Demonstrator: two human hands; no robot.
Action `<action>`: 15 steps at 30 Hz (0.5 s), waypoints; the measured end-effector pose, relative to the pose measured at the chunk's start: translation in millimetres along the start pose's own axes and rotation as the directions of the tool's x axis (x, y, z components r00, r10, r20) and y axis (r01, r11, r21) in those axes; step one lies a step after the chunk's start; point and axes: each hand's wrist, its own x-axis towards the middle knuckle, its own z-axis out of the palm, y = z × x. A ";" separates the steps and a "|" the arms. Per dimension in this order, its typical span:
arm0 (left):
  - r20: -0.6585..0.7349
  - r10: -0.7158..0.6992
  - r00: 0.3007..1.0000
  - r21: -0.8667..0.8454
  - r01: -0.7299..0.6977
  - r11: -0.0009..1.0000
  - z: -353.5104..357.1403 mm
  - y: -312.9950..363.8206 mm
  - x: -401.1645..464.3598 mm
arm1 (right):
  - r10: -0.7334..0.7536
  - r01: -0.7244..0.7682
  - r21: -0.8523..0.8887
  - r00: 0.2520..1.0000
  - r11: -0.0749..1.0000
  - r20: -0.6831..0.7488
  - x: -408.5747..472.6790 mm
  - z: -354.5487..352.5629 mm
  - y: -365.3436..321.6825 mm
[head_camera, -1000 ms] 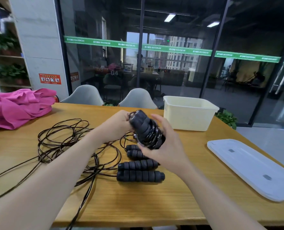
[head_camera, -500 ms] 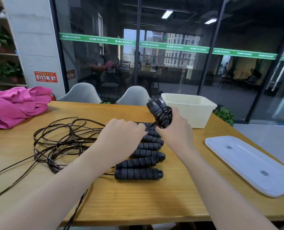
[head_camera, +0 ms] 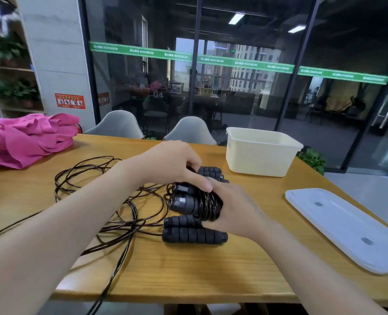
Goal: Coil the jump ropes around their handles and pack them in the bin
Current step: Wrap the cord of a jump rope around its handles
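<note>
Jump ropes lie across the middle of the wooden table point(head_camera: 188, 276) in the head view. One coiled bundle point(head_camera: 195, 203), two black handles side by side with cord wrapped round them, sits in the right hand point(head_camera: 231, 210), whose fingers curl round its far end. The left hand point(head_camera: 172, 164) comes over from above, its thumb pressing on the top of the bundle and its fingers curled down over the bundle's far side.

Just below the bundle, two loose handles point(head_camera: 194, 231) lie flat and parallel on the table; more handles point(head_camera: 211, 172) show beyond the hands. Loose dark cord point(head_camera: 93, 189) sprawls in loops to the left, with one strand running off the near edge.

Behind the hands to the right stands the cream bin point(head_camera: 261, 155), upright. Its white lid point(head_camera: 347, 226) lies flat near the right edge. A pink cloth point(head_camera: 22, 139) is heaped at the far left corner.
</note>
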 end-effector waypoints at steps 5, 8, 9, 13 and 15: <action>0.036 -0.078 0.996 -0.503 0.086 0.860 0.3 7.4 -0.9 | 0.086 0.007 0.502 0.983 0.865 -0.163 -3.3 -0.8 -17.7; -0.057 -0.161 0.985 -0.532 0.106 0.840 7.7 13.5 -3.2 | 0.232 -0.034 0.645 0.946 0.764 -0.225 -1.3 -6.2 -21.7; -0.062 -0.182 0.981 -0.537 0.121 0.835 11.3 15.7 -4.4 | 0.273 -0.049 0.664 0.932 0.746 -0.238 0.1 -8.6 -21.8; -0.141 -0.243 0.960 -0.399 0.169 0.901 31.6 19.1 -4.5 | 0.370 -0.090 0.716 0.896 0.692 -0.245 7.2 -7.3 -14.5; -0.205 -0.284 0.937 -0.370 0.195 0.908 39.8 18.5 -4.3 | 0.387 -0.100 0.734 0.892 0.672 -0.233 9.6 -2.7 -10.8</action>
